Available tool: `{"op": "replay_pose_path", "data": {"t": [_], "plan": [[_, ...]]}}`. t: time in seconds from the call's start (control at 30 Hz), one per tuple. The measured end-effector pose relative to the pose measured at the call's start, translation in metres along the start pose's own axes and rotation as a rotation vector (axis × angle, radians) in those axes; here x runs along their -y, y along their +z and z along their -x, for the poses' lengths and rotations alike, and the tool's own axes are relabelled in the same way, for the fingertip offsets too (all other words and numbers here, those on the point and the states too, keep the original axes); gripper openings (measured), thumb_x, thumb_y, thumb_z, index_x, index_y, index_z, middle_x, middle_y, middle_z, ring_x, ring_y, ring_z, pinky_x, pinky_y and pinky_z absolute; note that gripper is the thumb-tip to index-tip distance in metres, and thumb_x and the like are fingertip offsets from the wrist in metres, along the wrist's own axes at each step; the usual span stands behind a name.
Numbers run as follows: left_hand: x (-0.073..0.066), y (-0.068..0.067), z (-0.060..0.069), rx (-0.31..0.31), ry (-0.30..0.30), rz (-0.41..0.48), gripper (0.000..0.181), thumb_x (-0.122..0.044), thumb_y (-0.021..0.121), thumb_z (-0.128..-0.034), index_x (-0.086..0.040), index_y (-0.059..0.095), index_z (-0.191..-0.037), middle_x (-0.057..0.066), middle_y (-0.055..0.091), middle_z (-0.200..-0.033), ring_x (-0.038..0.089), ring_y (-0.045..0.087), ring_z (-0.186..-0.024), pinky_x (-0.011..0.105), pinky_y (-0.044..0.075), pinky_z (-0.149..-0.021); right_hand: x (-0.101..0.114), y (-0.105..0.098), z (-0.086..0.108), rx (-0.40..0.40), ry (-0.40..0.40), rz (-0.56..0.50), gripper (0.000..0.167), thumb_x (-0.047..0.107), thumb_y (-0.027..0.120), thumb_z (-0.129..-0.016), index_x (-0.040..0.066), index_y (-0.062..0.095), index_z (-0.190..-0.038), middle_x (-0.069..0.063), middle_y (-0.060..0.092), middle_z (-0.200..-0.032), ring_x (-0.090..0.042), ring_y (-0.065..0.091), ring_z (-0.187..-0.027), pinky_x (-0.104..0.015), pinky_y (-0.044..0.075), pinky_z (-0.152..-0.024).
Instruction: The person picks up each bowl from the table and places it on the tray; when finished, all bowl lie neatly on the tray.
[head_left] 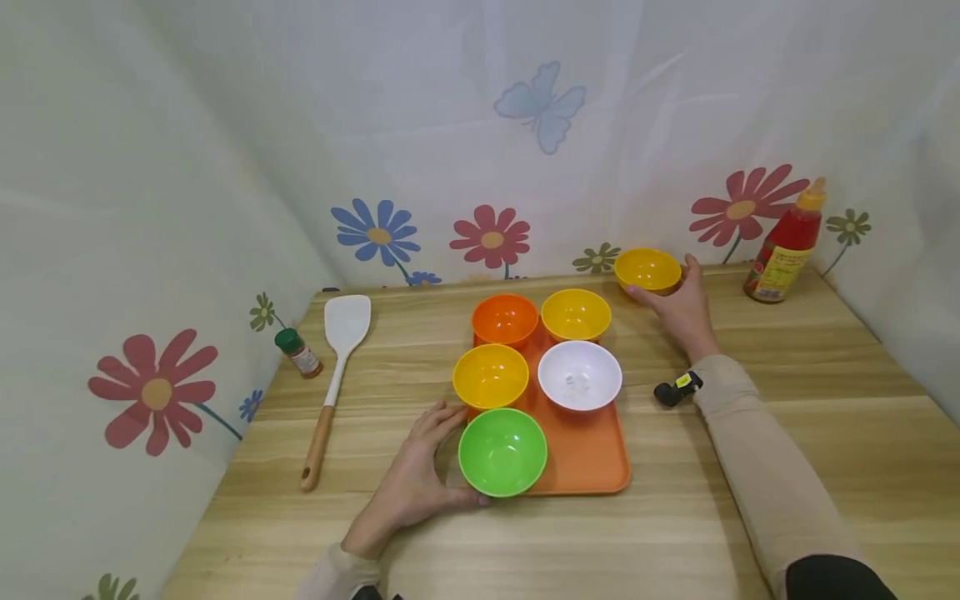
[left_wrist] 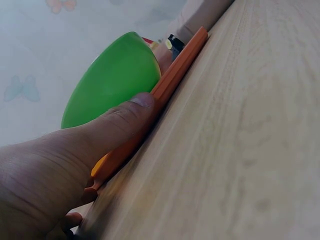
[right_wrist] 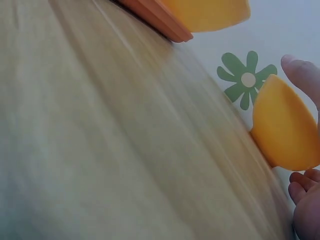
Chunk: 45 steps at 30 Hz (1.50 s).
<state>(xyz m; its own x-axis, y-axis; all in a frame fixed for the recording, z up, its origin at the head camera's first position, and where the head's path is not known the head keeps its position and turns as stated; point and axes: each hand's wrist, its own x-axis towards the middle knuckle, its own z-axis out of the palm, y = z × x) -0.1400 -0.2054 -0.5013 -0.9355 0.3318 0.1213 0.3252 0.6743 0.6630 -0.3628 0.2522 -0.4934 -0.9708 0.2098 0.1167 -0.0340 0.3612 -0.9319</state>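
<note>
An orange tray [head_left: 577, 467] bears a green bowl [head_left: 502, 452], an orange bowl [head_left: 505, 320], a white bowl [head_left: 580, 376] and two yellow bowls, one at the left [head_left: 491, 377] and one at the back [head_left: 576, 316]. My left hand [head_left: 420, 471] spreads around the tray's front-left corner, its thumb touching the rim just below the green bowl in the left wrist view. At the table's back edge, my right hand [head_left: 684, 308] holds another yellow bowl [head_left: 647, 271] from the right, thumb in front. Some right fingers are hidden behind that bowl.
Left of the tray lies a white spatula [head_left: 347, 325] with a wooden handle. A green-capped spice jar [head_left: 298, 353] stands beyond it. In the back-right corner is a red sauce bottle [head_left: 786, 242]. A flowered curtain [head_left: 420, 125] borders the table.
</note>
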Motion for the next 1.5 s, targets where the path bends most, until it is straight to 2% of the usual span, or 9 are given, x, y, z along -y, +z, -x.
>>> {"op": "replay_pose_path", "data": {"t": [0.23,0.47,0.6,0.8,1.0,1.27,1.5], "plan": [[-0.001,0.000,0.002,0.006,-0.004,0.001,0.128,-0.057,0.110,-0.0582,-0.018,0.053,-0.167,0.002,0.046,-0.174,0.037,0.022,-0.170,0.069,0.023,-0.133,-0.003,0.002,0.003,-0.001,0.007,0.002,0.134,0.056,0.088,-0.093,0.010,-0.004,-0.178,-0.024,0.013,-0.184,-0.043,0.025,-0.167,-0.055,0.017,-0.139],[0.000,0.002,0.004,0.018,-0.024,-0.005,0.130,-0.062,0.107,-0.0586,-0.019,0.052,-0.167,0.001,0.044,-0.176,0.034,0.021,-0.171,0.068,0.023,-0.133,-0.007,0.002,0.003,0.004,0.010,0.011,0.133,0.056,0.089,-0.093,0.010,-0.001,-0.179,-0.021,0.016,-0.184,-0.043,0.029,-0.165,-0.055,0.020,-0.139],[0.000,0.002,0.003,0.017,-0.015,-0.004,0.129,-0.062,0.107,-0.0592,-0.019,0.052,-0.167,0.001,0.044,-0.175,0.035,0.021,-0.171,0.069,0.023,-0.133,-0.007,0.003,0.000,0.001,-0.004,0.030,0.129,0.054,0.088,-0.094,0.009,0.002,-0.179,-0.022,0.018,-0.184,-0.043,0.031,-0.164,-0.056,0.022,-0.138],[-0.001,0.002,0.001,0.012,-0.015,-0.002,0.130,-0.062,0.107,-0.0591,-0.017,0.052,-0.167,0.004,0.044,-0.176,0.036,0.022,-0.171,0.068,0.022,-0.133,-0.004,0.002,-0.002,-0.020,-0.016,0.065,0.122,0.053,0.087,-0.096,0.005,0.011,-0.178,-0.024,0.027,-0.180,-0.045,0.035,-0.161,-0.057,0.026,-0.137],[-0.002,0.003,0.002,-0.009,0.008,-0.001,0.128,-0.061,0.108,-0.0592,-0.016,0.053,-0.167,0.007,0.045,-0.175,0.040,0.024,-0.169,0.072,0.025,-0.131,0.000,0.001,-0.002,-0.057,-0.034,0.025,0.121,0.053,0.091,-0.092,0.005,0.020,-0.176,-0.022,0.035,-0.176,-0.042,0.042,-0.156,-0.053,0.031,-0.136],[-0.002,0.000,0.000,0.015,-0.033,0.003,0.129,-0.063,0.108,-0.0590,-0.020,0.053,-0.167,-0.001,0.045,-0.175,0.033,0.020,-0.171,0.070,0.023,-0.133,0.014,-0.002,0.002,-0.052,-0.044,-0.027,0.117,0.052,0.091,-0.092,0.012,0.022,-0.177,-0.015,0.036,-0.177,-0.036,0.041,-0.157,-0.049,0.031,-0.136],[-0.003,0.000,-0.001,-0.003,-0.005,0.002,0.128,-0.061,0.108,-0.0582,-0.016,0.054,-0.166,0.005,0.047,-0.174,0.040,0.023,-0.170,0.072,0.024,-0.132,0.042,-0.010,0.010,-0.053,-0.138,-0.061,0.109,0.054,0.090,-0.092,0.017,0.029,-0.174,-0.012,0.043,-0.170,-0.033,0.047,-0.151,-0.045,0.042,-0.131]]}}
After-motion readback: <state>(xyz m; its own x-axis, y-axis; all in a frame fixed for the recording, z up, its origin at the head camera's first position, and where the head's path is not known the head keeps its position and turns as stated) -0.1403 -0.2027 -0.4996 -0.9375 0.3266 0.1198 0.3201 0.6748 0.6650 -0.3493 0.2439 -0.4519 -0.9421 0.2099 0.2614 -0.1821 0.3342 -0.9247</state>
